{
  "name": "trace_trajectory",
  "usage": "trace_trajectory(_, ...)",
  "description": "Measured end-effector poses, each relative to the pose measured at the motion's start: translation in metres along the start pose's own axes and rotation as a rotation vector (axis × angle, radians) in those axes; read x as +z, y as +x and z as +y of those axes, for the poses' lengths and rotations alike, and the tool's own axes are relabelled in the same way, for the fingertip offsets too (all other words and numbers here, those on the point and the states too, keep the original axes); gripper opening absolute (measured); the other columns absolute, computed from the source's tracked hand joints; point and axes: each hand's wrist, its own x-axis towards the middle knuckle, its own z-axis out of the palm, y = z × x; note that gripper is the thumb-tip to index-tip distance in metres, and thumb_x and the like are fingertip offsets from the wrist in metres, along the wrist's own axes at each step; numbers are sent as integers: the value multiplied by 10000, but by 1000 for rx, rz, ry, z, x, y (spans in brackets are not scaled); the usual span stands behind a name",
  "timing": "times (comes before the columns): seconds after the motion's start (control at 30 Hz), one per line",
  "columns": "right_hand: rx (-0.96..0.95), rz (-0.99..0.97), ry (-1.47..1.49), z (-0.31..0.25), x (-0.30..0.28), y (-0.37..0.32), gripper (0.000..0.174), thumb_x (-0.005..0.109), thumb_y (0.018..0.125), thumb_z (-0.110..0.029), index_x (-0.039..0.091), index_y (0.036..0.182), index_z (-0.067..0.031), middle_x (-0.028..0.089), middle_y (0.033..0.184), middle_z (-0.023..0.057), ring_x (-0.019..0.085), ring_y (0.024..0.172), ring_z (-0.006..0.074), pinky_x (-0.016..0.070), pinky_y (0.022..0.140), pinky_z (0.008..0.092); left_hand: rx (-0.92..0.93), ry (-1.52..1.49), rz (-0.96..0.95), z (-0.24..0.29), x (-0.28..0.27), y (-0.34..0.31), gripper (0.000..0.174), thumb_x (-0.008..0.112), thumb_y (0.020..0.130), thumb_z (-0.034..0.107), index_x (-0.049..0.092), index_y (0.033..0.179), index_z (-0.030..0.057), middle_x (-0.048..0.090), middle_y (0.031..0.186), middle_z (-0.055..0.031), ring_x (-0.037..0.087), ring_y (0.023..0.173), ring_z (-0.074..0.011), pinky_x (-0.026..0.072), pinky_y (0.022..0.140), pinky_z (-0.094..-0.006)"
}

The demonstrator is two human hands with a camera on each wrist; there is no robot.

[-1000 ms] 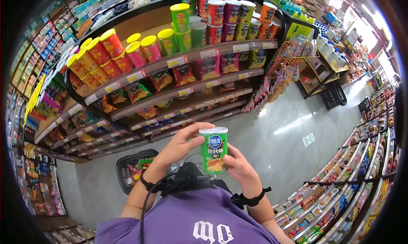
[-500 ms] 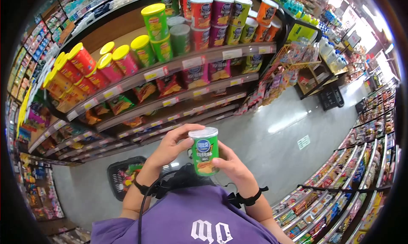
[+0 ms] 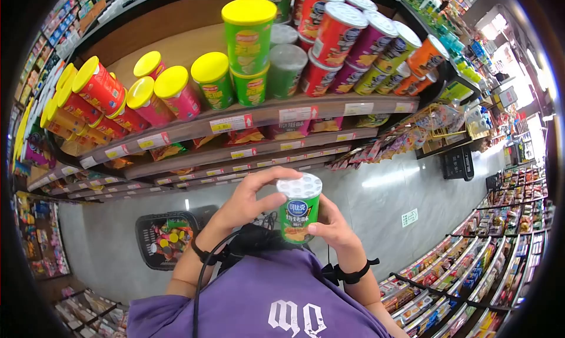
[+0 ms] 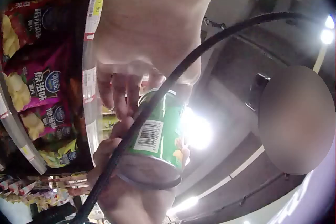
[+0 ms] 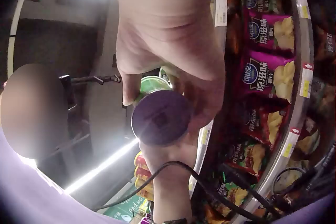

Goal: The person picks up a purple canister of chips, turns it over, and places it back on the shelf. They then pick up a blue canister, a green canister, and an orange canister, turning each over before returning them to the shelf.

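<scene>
A green can (image 3: 300,213) with a silvery lid is held upright before the purple shirt. The left hand (image 3: 252,198) grips it near the lid, thumb on the front and fingers behind. Lower on the other side, the right hand (image 3: 336,225) holds the can with its thumb on the label. In the left wrist view the can (image 4: 157,134) shows its barcode and base, with the left hand (image 4: 144,71) at the lid end. The can's dark base (image 5: 160,118) faces the right wrist camera, with the right hand (image 5: 173,50) curled round it.
A curved shelf (image 3: 194,129) ahead bears rows of cans, with snack bags below. A black basket (image 3: 141,241) with packages stands on the floor at the left. Slanted product racks (image 3: 465,261) line the right; another black basket (image 3: 458,164) stands farther back.
The shelf and its cans look nearer and larger. The floor basket shows more fully at the left. Both hands keep their hold, and the can's lid is tipped more toward the head camera.
</scene>
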Motion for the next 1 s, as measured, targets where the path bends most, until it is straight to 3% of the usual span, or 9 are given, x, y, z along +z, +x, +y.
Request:
trace_trajectory(0.2, 48, -38, 23, -13, 0, 38, 963, 820, 878, -206, 275, 1631, 45, 485, 1556, 147, 467, 1442, 235, 354, 1211, 402, 4, -18, 78, 0, -24, 12, 418, 672, 1012, 248, 662, 1363, 22, 688, 1331, -118, 625, 1264, -229, 443, 1119, -385)
trace_trajectory(0.73, 154, -309, -59, -52, -38, 93, 927, 775, 919, -228, 258, 1633, 61, 415, 1619, 172, 378, 1516, 264, 282, 1250, 412, -23, 31, 245, 5, -38, 33, 496, 709, 987, 304, 640, 1376, 4, 679, 1341, -118, 621, 1265, -221, 448, 1112, -372)
trace_trajectory(1.0, 149, -379, -23, -83, -69, 108, 890, 794, 891, -78, 301, 1623, 33, 419, 1621, 145, 384, 1514, 249, 290, 1254, 427, 69, 100, 257, 14, -26, 68, 509, 731, 984, 321, 646, 1361, -10, 685, 1307, -118, 631, 1240, -211, 475, 1072, -360)
